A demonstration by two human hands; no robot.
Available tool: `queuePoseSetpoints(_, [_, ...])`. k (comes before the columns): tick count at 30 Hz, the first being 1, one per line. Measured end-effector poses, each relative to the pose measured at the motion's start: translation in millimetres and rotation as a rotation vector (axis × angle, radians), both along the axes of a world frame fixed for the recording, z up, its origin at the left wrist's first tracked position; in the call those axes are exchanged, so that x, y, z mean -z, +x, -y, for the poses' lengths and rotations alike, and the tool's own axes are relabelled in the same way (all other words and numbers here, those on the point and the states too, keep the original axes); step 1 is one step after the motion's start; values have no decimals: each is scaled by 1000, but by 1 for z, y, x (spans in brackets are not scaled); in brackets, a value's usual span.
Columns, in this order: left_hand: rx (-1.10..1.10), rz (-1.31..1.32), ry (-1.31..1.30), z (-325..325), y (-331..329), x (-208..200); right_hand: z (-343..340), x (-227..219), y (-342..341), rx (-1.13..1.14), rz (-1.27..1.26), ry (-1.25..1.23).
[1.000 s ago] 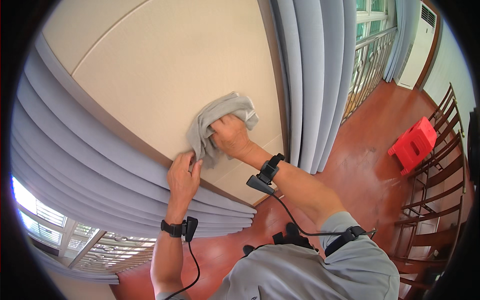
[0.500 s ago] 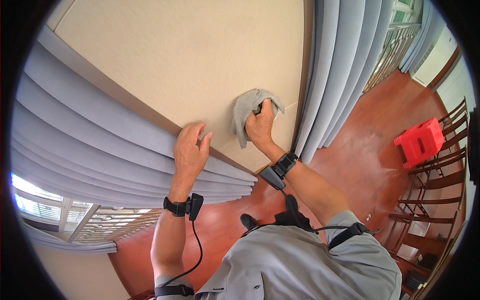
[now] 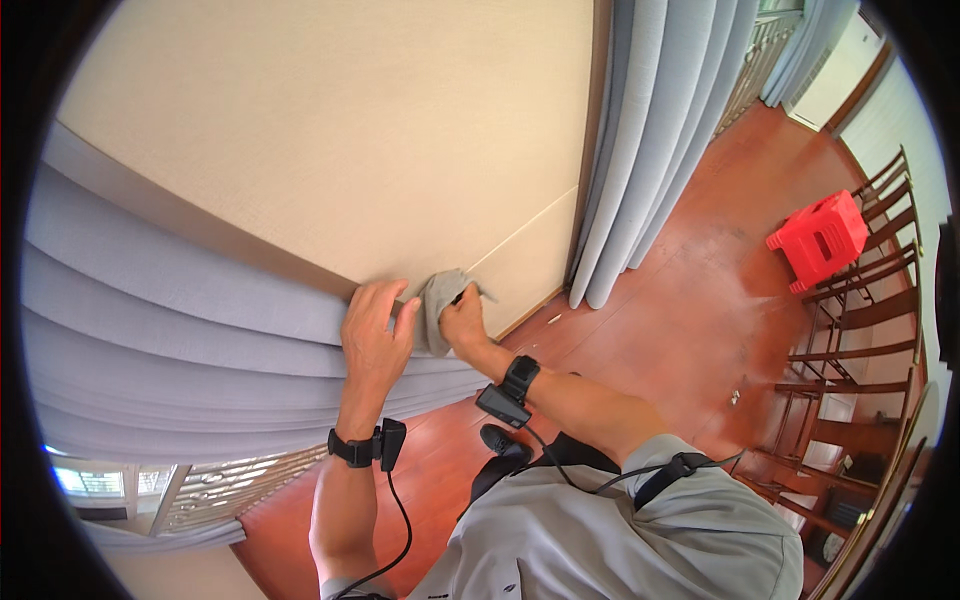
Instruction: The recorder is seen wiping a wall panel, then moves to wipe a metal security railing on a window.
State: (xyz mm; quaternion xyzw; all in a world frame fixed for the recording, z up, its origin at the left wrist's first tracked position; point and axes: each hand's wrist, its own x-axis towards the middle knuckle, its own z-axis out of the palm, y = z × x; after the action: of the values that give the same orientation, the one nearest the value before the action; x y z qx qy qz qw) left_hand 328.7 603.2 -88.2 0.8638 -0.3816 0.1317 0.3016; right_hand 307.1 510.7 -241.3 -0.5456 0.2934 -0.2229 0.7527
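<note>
A crumpled grey cloth [image 3: 437,312] is bunched in my right hand [image 3: 464,318], whose fingers are closed around it. The cloth lies against the beige wall panel [image 3: 340,130], low down and close to its left brown edge strip [image 3: 230,225]. Just left of the cloth, my left hand [image 3: 377,325] rests at that edge strip with its fingers stretched out and the thumb apart, holding nothing. Part of the cloth is hidden behind my right hand.
Grey-blue curtains hang on both sides of the panel, one left [image 3: 150,330] and one right [image 3: 660,130]. On the reddish floor [image 3: 660,330] at the right stand a red plastic stool [image 3: 822,240] and a row of dark wooden chairs [image 3: 880,325]. Small white scraps lie on the floor.
My right hand has moved down and left across the panel with the cloth, coming close to my left hand. My left hand stays at the edge strip. The view has shifted somewhat.
</note>
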Motion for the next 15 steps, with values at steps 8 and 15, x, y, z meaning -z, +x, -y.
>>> queuePoseSetpoints(8, [71, -67, -9, -6, -2, -3, 20, 14, 5, 74, 60, 238])
queuePoseSetpoints(15, [11, -19, -4, -2, -8, -12, 150, 37, 15, 230, -13, 98])
